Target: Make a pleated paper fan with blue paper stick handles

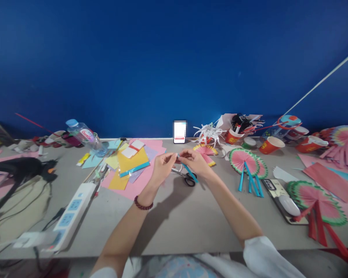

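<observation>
My left hand (163, 166) and my right hand (197, 164) meet in front of me above the table, fingers pinched together. Between their fingertips is one end of a blue paper strip (190, 173); the rest of it slants down to the right beneath my right hand. Below the hands lies a pair of scissors (189, 180) with black handles, its blades partly covered. A pink and yellow paper fan (205, 153) rests just beyond my right hand. Left of my left hand are pink sheets (146, 179) and a plastic packet of yellow paper (133, 160).
A phone (179, 132) stands against the blue wall. Watermelon-like paper fans (245, 162), paper cups (272, 145) and a phone with a white case (289, 205) on it sit at right. A bottle (87, 136), power strip (74, 216) and cables occupy the left.
</observation>
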`<state>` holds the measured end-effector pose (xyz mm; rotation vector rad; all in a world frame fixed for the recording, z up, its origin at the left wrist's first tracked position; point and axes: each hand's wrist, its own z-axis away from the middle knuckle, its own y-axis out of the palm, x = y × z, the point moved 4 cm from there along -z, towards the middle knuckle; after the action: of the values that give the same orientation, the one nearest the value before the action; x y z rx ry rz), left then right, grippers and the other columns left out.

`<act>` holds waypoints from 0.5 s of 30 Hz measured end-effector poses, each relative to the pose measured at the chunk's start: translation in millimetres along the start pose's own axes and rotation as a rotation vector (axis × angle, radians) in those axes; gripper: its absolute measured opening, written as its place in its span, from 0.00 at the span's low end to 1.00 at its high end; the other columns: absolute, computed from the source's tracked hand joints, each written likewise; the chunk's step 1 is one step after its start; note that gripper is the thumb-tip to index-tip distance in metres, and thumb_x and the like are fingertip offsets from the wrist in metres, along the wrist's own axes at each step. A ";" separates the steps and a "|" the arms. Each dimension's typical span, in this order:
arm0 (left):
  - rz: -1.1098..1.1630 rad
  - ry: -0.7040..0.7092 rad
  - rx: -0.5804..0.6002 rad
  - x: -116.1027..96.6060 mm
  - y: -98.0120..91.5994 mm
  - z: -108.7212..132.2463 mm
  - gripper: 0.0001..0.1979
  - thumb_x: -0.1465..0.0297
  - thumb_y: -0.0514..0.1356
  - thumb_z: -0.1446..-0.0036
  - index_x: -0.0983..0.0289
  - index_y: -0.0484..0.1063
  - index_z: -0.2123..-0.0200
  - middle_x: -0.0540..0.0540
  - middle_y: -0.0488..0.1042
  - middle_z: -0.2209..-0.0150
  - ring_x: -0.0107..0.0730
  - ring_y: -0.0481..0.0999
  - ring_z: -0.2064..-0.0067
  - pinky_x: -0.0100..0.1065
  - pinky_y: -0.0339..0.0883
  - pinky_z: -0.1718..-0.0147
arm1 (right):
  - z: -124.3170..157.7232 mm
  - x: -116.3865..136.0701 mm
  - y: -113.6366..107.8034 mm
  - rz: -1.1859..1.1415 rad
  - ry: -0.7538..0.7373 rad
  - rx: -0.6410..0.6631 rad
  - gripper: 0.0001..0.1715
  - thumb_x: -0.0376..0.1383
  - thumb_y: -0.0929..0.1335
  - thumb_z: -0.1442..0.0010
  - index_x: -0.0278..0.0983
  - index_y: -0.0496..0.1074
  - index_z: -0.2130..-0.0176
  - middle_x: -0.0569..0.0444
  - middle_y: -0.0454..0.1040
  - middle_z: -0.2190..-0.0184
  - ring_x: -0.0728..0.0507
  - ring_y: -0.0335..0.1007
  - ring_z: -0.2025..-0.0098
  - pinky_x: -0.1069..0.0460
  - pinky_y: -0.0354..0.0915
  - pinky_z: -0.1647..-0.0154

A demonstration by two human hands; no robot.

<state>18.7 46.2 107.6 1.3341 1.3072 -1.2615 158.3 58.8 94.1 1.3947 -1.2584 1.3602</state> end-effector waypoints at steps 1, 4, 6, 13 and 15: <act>0.022 -0.017 -0.001 1.5 0.1 -0.6 0.15 0.58 0.59 0.48 0.65 0.76 0.72 0.54 0.77 0.74 0.37 0.78 0.69 0.28 0.66 0.77 | 0.3 0.6 -0.2 -0.002 0.006 0.004 0.14 0.42 0.71 0.51 0.36 0.71 0.65 0.54 0.73 0.69 0.47 0.70 0.68 0.52 0.67 0.67; 0.082 -0.052 -0.018 7.6 -0.3 -2.7 0.16 0.57 0.60 0.49 0.65 0.76 0.71 0.55 0.78 0.74 0.38 0.79 0.69 0.28 0.67 0.78 | 2.4 4.9 -0.3 -0.014 0.028 0.030 0.14 0.40 0.70 0.50 0.37 0.71 0.63 0.54 0.73 0.68 0.48 0.69 0.70 0.53 0.67 0.72; 0.126 -0.070 -0.028 11.6 -0.8 -4.2 0.16 0.57 0.61 0.50 0.65 0.76 0.70 0.55 0.78 0.73 0.37 0.79 0.69 0.28 0.66 0.78 | 3.8 8.9 0.2 -0.035 0.026 0.055 0.14 0.40 0.70 0.49 0.37 0.72 0.61 0.54 0.73 0.67 0.49 0.69 0.72 0.54 0.67 0.74; 0.213 -0.116 -0.054 11.7 -3.4 -5.6 0.18 0.55 0.61 0.50 0.66 0.77 0.70 0.57 0.79 0.71 0.37 0.79 0.68 0.30 0.68 0.74 | 3.7 12.0 -0.8 -0.076 -0.003 0.072 0.16 0.38 0.70 0.49 0.37 0.72 0.59 0.57 0.70 0.71 0.51 0.68 0.78 0.52 0.68 0.72; 0.207 -0.100 -0.046 11.1 -4.0 -6.3 0.18 0.55 0.62 0.51 0.65 0.77 0.69 0.57 0.79 0.71 0.37 0.79 0.68 0.31 0.69 0.73 | 3.5 11.7 -1.0 -0.104 -0.008 0.062 0.16 0.38 0.71 0.50 0.37 0.72 0.59 0.57 0.70 0.72 0.50 0.69 0.76 0.52 0.69 0.70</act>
<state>14.7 54.1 97.6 1.3202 1.0928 -1.1340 159.1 54.2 105.4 1.4887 -1.1409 1.3331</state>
